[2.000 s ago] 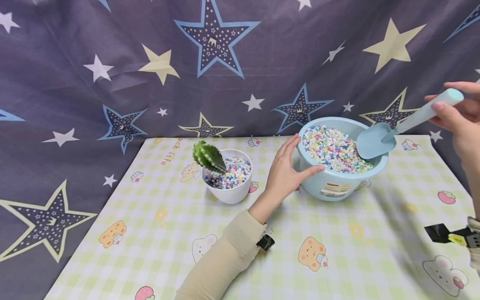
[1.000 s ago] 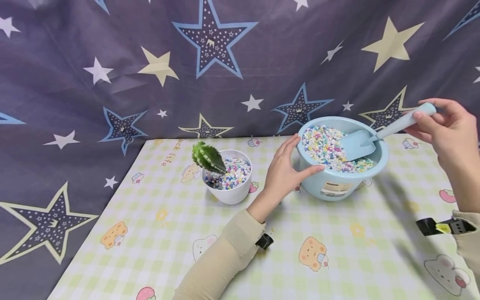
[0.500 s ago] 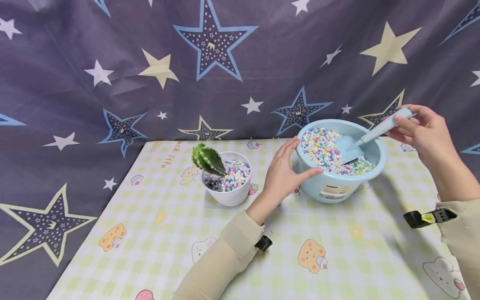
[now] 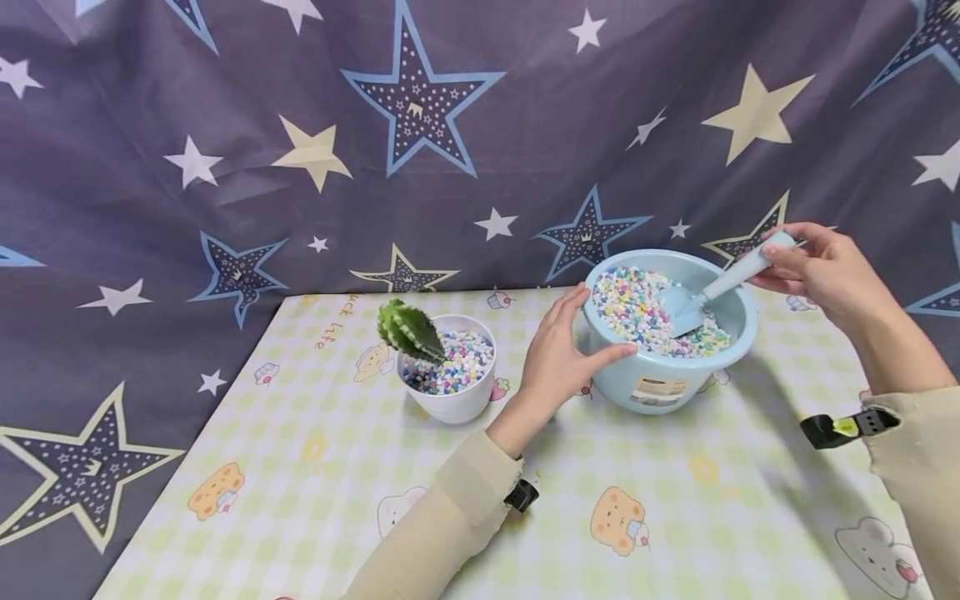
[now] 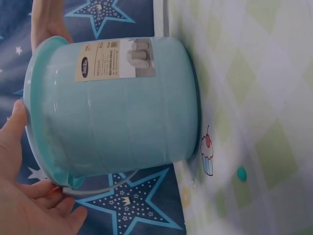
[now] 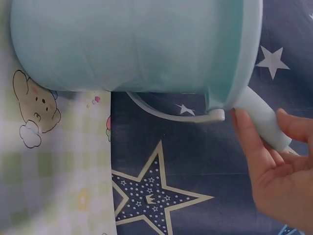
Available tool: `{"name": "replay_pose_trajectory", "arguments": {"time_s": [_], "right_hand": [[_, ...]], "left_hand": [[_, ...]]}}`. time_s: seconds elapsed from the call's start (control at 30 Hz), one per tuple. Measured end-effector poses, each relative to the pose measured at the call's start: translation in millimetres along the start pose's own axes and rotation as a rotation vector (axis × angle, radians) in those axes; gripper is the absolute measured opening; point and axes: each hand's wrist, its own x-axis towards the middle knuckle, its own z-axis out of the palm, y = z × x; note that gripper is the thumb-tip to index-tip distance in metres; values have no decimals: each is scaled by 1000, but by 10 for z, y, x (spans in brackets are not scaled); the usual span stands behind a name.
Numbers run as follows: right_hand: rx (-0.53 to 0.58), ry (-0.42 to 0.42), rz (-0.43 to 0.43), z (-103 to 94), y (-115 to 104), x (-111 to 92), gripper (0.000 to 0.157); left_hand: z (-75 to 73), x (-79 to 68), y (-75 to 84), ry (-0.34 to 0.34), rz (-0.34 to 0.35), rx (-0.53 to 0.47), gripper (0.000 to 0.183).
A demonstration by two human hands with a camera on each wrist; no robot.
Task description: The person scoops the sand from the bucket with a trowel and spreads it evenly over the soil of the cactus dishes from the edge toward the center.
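Observation:
A light blue bucket (image 4: 667,383) of small multicoloured pebbles (image 4: 626,312) stands at the table's back right. My left hand (image 4: 551,358) holds its near left rim, thumb in front and fingers at the side; in the left wrist view the fingers curl by the bail handle's pivot. My right hand (image 4: 832,267) grips the handle of a light blue trowel (image 4: 738,271), whose blade is partly sunk in the pebbles. In the right wrist view only the trowel's handle (image 6: 264,120) shows; the bucket hides its blade.
Left of the bucket stands a white pot (image 4: 453,407) of similar pebbles with a leaning green cactus (image 4: 408,329). A checked cloth (image 4: 300,533) covers the table. A star-printed curtain (image 4: 480,50) hangs behind. One green pebble (image 5: 241,174) lies on the cloth.
My right hand has moved left and down with the trowel, whose blade has gone from the bucket's right side into the pebbles. My left hand keeps its place on the rim.

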Motion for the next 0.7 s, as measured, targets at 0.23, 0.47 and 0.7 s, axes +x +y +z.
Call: {"name": "replay_pose_trajectory", "arguments": {"time_s": [0.23,0.47,0.7], "right_hand": [[9,-2,29,-14,25,-119,13],[114,30,11,20,100,-290,9],[314,88,-138,108,215,-469,11]], "left_hand": [[6,-3,8,-1,2,26,94],[-12,-17,5,5,-15,68,94],[-4,-27,29,7,2,107,94]]}}
